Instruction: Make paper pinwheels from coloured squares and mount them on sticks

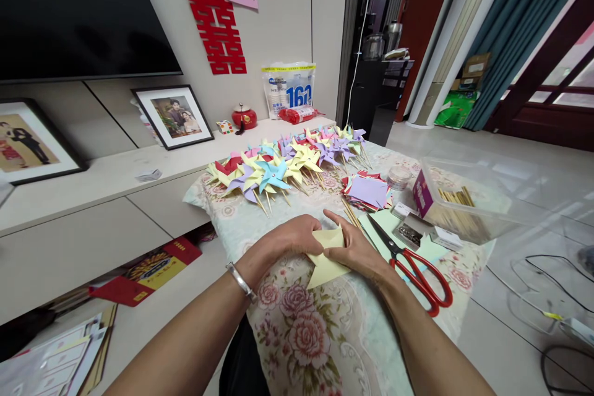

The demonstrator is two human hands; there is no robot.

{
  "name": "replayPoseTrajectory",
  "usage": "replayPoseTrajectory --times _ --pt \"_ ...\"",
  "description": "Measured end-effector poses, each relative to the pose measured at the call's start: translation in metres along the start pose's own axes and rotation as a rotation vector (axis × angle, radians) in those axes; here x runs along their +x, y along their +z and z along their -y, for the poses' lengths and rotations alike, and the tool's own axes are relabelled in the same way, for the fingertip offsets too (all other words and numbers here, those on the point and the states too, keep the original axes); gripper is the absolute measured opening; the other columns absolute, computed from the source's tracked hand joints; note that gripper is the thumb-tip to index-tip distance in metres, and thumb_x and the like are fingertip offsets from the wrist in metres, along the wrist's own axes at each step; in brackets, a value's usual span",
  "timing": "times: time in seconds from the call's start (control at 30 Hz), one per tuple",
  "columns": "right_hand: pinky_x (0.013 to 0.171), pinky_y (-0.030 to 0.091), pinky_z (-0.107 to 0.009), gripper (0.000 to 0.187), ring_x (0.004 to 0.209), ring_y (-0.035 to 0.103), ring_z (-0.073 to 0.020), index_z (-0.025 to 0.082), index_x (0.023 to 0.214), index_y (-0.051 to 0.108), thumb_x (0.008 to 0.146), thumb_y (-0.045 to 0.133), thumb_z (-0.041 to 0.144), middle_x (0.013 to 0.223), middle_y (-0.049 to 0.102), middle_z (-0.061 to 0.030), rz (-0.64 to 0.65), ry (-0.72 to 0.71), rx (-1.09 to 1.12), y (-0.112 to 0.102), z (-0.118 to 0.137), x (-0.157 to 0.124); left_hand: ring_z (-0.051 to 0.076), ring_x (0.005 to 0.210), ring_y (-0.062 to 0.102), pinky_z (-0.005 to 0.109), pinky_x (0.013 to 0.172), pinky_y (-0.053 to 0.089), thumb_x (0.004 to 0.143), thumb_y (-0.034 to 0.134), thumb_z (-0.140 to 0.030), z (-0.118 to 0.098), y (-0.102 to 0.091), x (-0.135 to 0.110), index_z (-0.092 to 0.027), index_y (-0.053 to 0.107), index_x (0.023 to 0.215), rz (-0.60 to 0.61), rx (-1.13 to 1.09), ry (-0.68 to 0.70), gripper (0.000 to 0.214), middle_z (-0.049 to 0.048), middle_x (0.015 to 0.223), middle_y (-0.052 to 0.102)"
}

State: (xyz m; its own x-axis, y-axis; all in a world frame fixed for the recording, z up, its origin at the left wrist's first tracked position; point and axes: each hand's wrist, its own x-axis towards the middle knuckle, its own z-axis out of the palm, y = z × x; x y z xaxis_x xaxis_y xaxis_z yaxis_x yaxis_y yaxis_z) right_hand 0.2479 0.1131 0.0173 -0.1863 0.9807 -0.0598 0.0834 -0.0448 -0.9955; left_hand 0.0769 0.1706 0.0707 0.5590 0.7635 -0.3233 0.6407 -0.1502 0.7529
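Note:
Between my two hands is a pale yellow piece of paper point(327, 271), cut and partly folded, with pointed corners sticking out. My left hand point(299, 236), a silver bangle on its wrist, pinches the paper's left side. From the right, my right hand point(355, 250) grips it, thumb pressed on the middle and index finger stretched out above. Just right of my right hand lie red-handled scissors point(413, 266), blades pointing away. Beyond my hands stand many paper pinwheels point(273, 174) in several colours on wooden sticks. The far fingers of both hands are partly hidden.
Past the scissors are a stack of cut paper point(369, 192), a small open box of metal pins point(409, 234) and a clear plastic bin point(482, 198) with wooden sticks. A floral cloth point(306, 334) covers the table. A white cabinet point(106, 192) runs along the left; cables lie on the floor at right.

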Motion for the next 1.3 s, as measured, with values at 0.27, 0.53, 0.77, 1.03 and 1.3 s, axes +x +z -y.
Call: replayPoseTrajectory --times 0.27,0.53,0.77,1.03,1.3 --pt "0.057 0.047 -0.025 0.093 0.068 0.060 -0.0160 0.020 0.153 0.036 0.066 0.067 0.014 0.094 0.069 -0.0027 -0.123 -0.001 0.036 0.000 -0.005 0.004 0.015 0.060 0.055 0.026 0.053 0.036 0.062 0.078 -0.036 0.006 -0.012 -0.001 -0.017 0.070 0.082 -0.148 -0.197 -0.002 0.029 0.0003 0.070 0.066" --pt "0.070 0.052 -0.029 0.091 0.085 0.064 -0.0208 0.019 0.151 0.037 0.066 0.070 0.017 0.113 0.068 -0.0077 -0.275 -0.092 0.226 -0.001 -0.019 0.011 0.019 0.072 0.069 0.028 0.068 0.051 0.069 0.080 -0.037 0.022 0.042 -0.015 -0.011 0.070 0.097 -0.259 -1.021 0.034 0.039 0.0089 0.083 0.076" --pt "0.069 0.052 -0.029 0.092 0.084 0.065 -0.0212 0.018 0.150 0.038 0.065 0.071 0.016 0.110 0.069 -0.0077 -0.278 -0.093 0.248 -0.002 -0.020 0.012 0.022 0.068 0.072 0.030 0.070 0.054 0.063 0.079 -0.021 0.021 0.071 -0.003 -0.009 0.076 0.093 -0.376 -1.140 0.077 0.032 0.0091 0.079 0.080" --pt "0.078 0.053 -0.033 0.089 0.091 0.067 -0.0231 0.019 0.149 0.044 0.064 0.071 0.016 0.114 0.071 -0.0081 -0.300 -0.133 0.133 -0.003 -0.025 0.015 0.020 0.065 0.072 0.028 0.066 0.056 0.063 0.080 -0.019 0.028 0.081 0.007 -0.010 0.076 0.090 -0.521 -1.127 0.068 0.029 0.0078 0.078 0.080" --pt "0.078 0.053 -0.035 0.077 0.093 0.067 -0.0249 0.016 0.137 0.054 0.065 0.080 0.026 0.110 0.072 -0.0085 -0.230 -0.064 0.190 -0.001 -0.018 0.012 0.022 0.067 0.073 0.029 0.066 0.057 0.064 0.081 -0.020 0.030 0.082 0.006 -0.009 0.076 0.093 -0.549 -1.152 0.066 0.032 0.0093 0.080 0.081"
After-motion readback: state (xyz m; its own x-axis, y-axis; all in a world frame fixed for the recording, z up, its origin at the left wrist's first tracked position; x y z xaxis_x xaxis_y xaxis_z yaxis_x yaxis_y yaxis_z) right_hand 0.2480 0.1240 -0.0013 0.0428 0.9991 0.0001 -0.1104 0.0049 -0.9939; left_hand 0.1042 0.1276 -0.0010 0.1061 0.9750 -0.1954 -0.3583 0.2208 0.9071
